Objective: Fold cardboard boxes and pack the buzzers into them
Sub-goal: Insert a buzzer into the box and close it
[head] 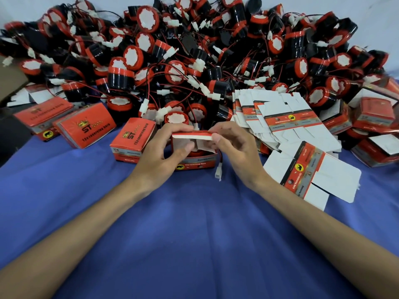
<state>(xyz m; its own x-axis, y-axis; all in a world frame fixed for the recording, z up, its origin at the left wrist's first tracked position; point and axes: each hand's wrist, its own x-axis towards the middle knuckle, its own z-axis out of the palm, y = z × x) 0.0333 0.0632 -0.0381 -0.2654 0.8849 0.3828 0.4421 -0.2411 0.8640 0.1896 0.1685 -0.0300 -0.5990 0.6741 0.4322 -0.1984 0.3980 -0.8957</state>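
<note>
Between both hands (160, 152) — pinched box (197, 161)

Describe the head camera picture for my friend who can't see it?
The left hand and right hand grip a small red box on a blue cloth, pinching its open lid flap; a white plug hangs outside. Behind lies a huge pile of red-and-black buzzers, with closed boxes at left and flat boxes at right.
</note>
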